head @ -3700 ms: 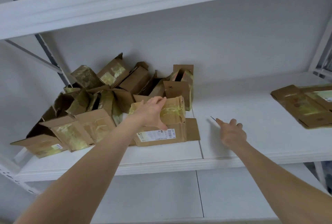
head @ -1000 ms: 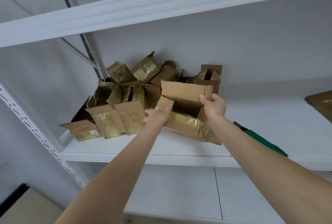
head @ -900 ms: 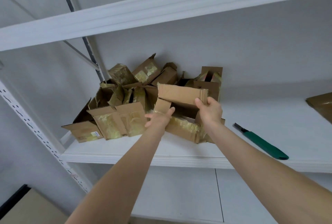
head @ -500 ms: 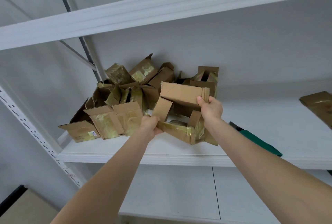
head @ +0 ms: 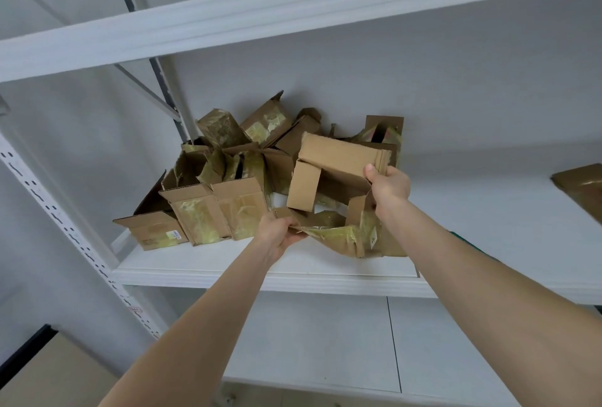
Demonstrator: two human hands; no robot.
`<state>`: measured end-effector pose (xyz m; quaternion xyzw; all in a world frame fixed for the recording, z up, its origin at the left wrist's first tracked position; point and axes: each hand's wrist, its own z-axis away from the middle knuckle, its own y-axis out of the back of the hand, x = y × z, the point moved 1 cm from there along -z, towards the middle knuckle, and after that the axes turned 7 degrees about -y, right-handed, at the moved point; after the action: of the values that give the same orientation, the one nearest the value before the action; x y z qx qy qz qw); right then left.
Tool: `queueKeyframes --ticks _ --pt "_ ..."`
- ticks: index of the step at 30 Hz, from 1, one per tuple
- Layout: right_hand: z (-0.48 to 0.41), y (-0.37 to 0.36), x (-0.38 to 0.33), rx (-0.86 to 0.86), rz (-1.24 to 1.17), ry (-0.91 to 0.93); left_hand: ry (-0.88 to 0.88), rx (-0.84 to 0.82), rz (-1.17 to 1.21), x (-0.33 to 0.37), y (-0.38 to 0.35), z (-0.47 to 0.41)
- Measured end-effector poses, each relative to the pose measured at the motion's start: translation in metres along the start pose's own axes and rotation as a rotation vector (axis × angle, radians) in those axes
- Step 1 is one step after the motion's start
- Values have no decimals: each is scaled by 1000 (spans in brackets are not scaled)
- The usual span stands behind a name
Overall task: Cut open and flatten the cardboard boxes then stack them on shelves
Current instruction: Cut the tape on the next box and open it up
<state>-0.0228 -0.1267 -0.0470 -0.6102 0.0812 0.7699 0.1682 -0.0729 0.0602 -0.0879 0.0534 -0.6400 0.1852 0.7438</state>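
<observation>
The person is holding both bare forearms stretched forward and upward, the left entering from the lower left and the right from the lower right. The left hand (head: pixel 279 233) is gripping the lower taped edge of an opened box (head: pixel 338 158), fingers curled around it and knuckles facing the camera. The right hand (head: pixel 389 185) is sitting higher, pinching the box's upper flap, thumb on the near face.

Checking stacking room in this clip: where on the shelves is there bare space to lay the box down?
Bare: the middle shelf between the held box and the flat cardboard at right (something green peeks by the forearm); also the lower shelf. Crowded: the pile at left.
</observation>
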Motion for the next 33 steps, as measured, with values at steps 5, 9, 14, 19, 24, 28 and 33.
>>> queueKeyframes --ticks 5,9,14,19,24,28,33 --pt "4 6 1 29 73 137 82 80 -136 14 -14 -2" --pt "7 13 0 81 126 206 278 17 66 18 -38 15" --pt "0 25 2 89 155 210 173 112 10 3 -47 19" --pt "-4 32 8 -42 243 114 97 109 14 11 -43 12" --pt "-9 43 19 -57 390 71 -171 110 -584 27 -41 4" --pt "-11 43 18 -64 457 131 -830 93 -1070 54 -57 1" --pt "-11 53 24 -178 388 -3 -732 16 -1307 73 -55 -11"
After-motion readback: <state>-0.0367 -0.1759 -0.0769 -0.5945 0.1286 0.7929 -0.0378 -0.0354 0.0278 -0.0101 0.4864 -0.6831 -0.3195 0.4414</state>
